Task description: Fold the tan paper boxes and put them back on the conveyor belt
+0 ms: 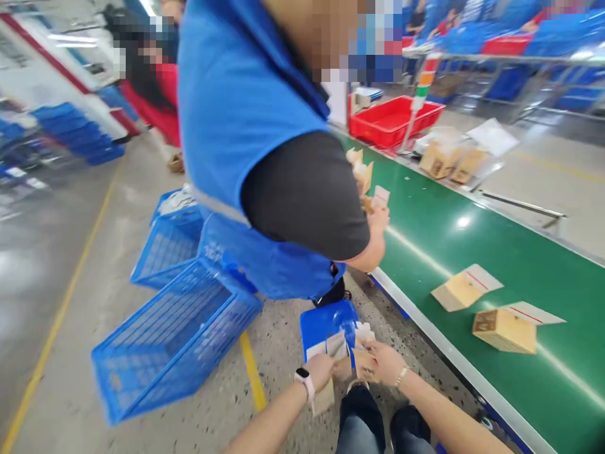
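Two bare hands work low at 6 o'clock over a blue plastic bin (326, 318), the wearer's jeans-clad knees (362, 419) just below. The R hand (387, 364) has thumb & fingers pinching the near side of a small tan carton (363, 366), which lies at 9 o'clock from that palm, touching it; long axis, as far as blur allows, runs approx. 12 to 6, w/ pale flaps up at the 12 end. The L hand (321, 371), banded at the wrist, curls over a tan card piece (324, 401) hanging at its 6 o'clock; fingertips hidden, so can't tell if they grip. Of the 2, the R hand is nearer the carton & also the green conveyor belt (425, 246), where a pair of flap-up boxes (505, 330) sit btwn 2 and 3 o'clock from it, well apart. At 12, a co-worker in a blue vest (227, 113) leans over the belt, one hand (378, 222) at more cartons; blue mesh crates (174, 340) stand at 10, a red tray (394, 120) beyond at approx. 12.
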`<action>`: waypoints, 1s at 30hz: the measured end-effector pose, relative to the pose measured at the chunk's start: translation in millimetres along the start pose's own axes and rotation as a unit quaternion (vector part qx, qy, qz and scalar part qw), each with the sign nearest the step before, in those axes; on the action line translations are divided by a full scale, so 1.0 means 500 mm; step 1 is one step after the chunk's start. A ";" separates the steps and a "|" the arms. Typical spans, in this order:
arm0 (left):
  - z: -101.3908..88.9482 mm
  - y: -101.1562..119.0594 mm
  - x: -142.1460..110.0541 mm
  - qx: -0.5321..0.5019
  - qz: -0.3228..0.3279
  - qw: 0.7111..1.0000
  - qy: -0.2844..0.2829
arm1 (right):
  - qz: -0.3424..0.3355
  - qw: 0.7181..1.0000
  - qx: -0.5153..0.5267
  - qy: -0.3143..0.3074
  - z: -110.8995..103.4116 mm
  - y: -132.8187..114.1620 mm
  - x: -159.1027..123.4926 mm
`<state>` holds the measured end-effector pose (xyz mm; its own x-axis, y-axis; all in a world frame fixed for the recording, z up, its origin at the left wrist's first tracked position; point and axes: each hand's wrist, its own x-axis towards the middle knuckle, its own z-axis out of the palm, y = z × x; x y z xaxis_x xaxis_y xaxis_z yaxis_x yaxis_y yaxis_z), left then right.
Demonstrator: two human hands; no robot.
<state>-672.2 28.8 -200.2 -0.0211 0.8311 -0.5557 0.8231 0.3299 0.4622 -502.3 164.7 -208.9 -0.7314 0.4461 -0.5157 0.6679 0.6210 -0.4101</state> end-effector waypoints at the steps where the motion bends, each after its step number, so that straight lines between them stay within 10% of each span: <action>1: -0.019 0.021 -0.021 0.027 0.027 0.999 -0.017 | 0.007 1.000 0.017 0.006 -0.030 0.011 -0.057; 6: -0.143 0.197 -0.073 0.150 0.220 0.963 -0.041 | 0.009 0.974 0.135 0.182 -0.172 0.080 -0.401; 10: -0.253 0.394 -0.065 0.242 0.382 0.892 -0.001 | 0.071 0.854 0.123 0.501 -0.228 0.138 -0.615; 14: -0.381 0.579 -0.052 0.330 0.434 0.830 0.115 | 0.106 0.720 0.103 0.678 -0.260 0.232 -0.690; 19: -0.497 0.774 0.034 0.355 0.362 0.820 0.265 | 0.062 0.683 0.316 0.656 -0.311 0.405 -0.666; 25: -0.425 0.884 0.278 0.362 0.256 0.876 0.190 | 0.080 0.680 0.553 0.475 -0.336 0.556 -0.564; 30: -0.337 0.852 0.389 0.388 0.200 0.896 0.079 | 0.137 0.639 0.555 0.515 -0.312 0.617 -0.575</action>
<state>-421.3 406.5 5.0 0.3352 0.8861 -0.3201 0.9279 -0.3693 -0.0505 -107.4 328.8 -70.0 0.1136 0.9823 -0.1487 0.0578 -0.1560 -0.9861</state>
